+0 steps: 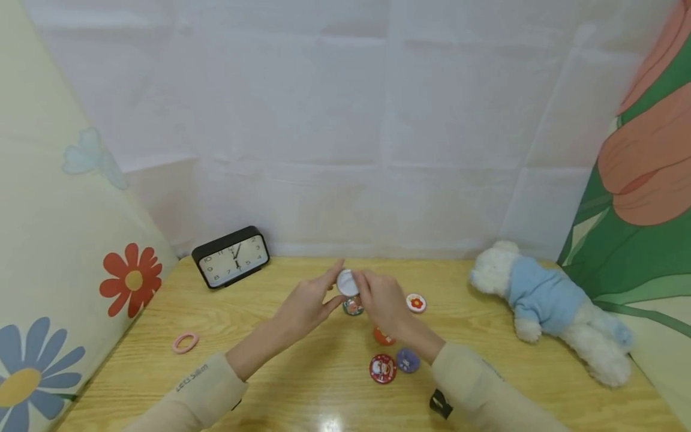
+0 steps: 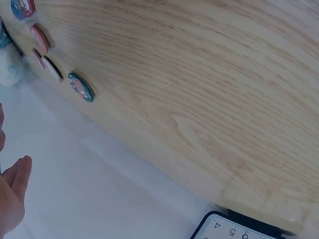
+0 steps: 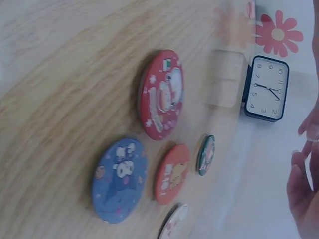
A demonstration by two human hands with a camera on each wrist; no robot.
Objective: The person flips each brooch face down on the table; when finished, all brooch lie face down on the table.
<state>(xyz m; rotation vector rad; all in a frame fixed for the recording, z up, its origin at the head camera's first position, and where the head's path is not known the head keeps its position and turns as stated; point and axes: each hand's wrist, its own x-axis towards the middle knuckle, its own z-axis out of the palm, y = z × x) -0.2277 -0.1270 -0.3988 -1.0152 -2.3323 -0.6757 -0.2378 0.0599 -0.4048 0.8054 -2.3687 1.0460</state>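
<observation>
In the head view a white round badge (image 1: pixel 348 283) is held up between the two hands, its pale side toward the camera. My left hand (image 1: pixel 306 305) has thumb and index finger at its left edge. From the other side, my right hand (image 1: pixel 382 298) pinches it, hiding part of its right edge. Just below lies a green badge (image 1: pixel 353 306). An orange badge (image 1: pixel 384 336) is partly covered by the right wrist. Nearer are a red badge (image 1: pixel 382 368) and a blue-purple badge (image 1: pixel 407 360). A white badge with a red flower (image 1: pixel 416 302) lies right of the right hand.
A black alarm clock (image 1: pixel 231 257) stands at the back left of the wooden table (image 1: pixel 302 384). A pink ring (image 1: pixel 185 342) lies at the left. On the right is a white plush toy in a blue top (image 1: pixel 545 297). White cloth hangs behind.
</observation>
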